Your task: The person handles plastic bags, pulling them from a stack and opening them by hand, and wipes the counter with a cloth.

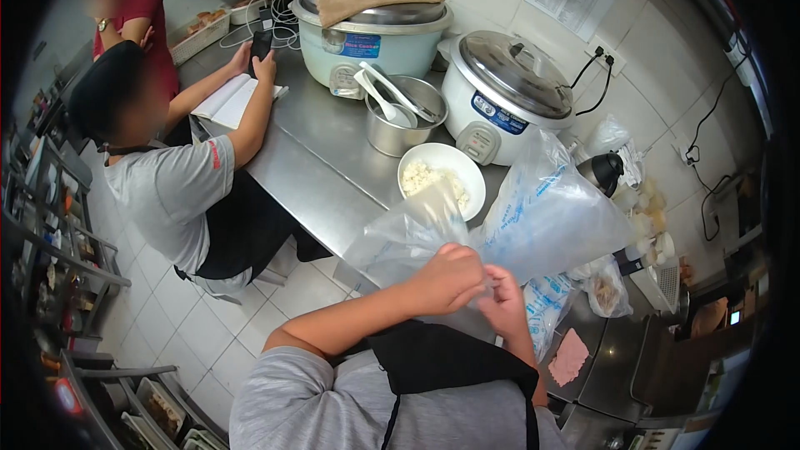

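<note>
A clear plastic bag is pinched between my two hands, close to my chest. My left hand is closed on its gathered edge. Just to the right, almost touching it, my right hand also has its fingers closed on the plastic. Beyond the bag, a white bowl holds crumbly white food, and the bag overlaps its near edge. A large clear bag with blue print stands to the right of the bowl.
Two rice cookers stand against the wall, with a metal pot holding white utensils before them. A seated person holds a phone over a notebook; another person stands behind. A pink cloth lies at right.
</note>
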`<state>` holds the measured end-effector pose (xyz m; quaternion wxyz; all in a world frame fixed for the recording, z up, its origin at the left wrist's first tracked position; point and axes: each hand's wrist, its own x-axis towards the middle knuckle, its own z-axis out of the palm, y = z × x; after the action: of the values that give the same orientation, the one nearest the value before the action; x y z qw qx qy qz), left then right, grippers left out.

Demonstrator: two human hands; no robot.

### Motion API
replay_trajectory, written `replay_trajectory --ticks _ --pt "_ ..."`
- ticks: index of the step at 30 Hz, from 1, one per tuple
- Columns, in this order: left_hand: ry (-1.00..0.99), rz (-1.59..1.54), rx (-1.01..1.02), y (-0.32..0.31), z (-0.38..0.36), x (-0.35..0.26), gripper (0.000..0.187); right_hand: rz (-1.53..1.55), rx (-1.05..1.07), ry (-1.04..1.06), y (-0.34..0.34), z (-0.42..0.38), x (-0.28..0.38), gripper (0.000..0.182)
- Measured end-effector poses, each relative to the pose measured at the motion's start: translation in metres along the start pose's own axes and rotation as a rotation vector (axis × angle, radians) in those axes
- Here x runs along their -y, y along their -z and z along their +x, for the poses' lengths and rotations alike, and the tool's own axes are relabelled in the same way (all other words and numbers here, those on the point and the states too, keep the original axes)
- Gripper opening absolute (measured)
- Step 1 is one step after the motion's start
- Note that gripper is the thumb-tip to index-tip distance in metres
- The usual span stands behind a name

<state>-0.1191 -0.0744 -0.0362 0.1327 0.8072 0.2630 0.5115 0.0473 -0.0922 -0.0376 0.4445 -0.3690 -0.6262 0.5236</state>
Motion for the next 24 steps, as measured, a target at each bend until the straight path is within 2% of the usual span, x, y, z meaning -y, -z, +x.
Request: replay_trajectory --ticks 1,4,7,10,13,16,19,22,24 --pt "-0.022 0.025 -0.007 0.001 0.001 0.000 0.013 0.019 0.037 -0.121 -0.004 -0.003 -0.001 0.027" --pt "0.097 -0.031 0.090 0.005 -0.004 0.005 0.014 -0.228 0.078 -0.094 0.007 -0.003 -0.005 0.017" --pt "0.144 -0.144 0.278 0.017 -0.001 0.005 0.016 -0.362 0.168 0.019 0.026 0.001 0.005 0.008" --pt "0.116 -0.109 0.347 0.026 0.001 0.007 0.017 -0.214 0.158 0.300 0.043 0.005 0.007 0.011" --pt "0.000 0.161 0.400 0.039 -0.001 0.026 0.016 -0.015 -0.022 0.318 0.062 -0.005 0.017 0.014" --pt "0.070 0.129 0.461 0.057 0.001 0.040 0.015 0.231 -0.094 0.305 0.080 -0.011 0.016 0.015" --pt "0.086 0.013 0.627 0.063 0.016 0.033 0.020 0.573 -0.077 0.263 0.077 -0.012 0.018 0.020" --pt "0.431 -0.959 0.488 0.053 0.031 0.035 0.029 0.770 -0.356 0.176 0.085 -0.008 0.036 0.029" --pt "0.268 -1.390 0.222 0.042 0.057 0.029 0.032 0.727 -0.422 0.146 0.093 0.007 0.056 0.033"
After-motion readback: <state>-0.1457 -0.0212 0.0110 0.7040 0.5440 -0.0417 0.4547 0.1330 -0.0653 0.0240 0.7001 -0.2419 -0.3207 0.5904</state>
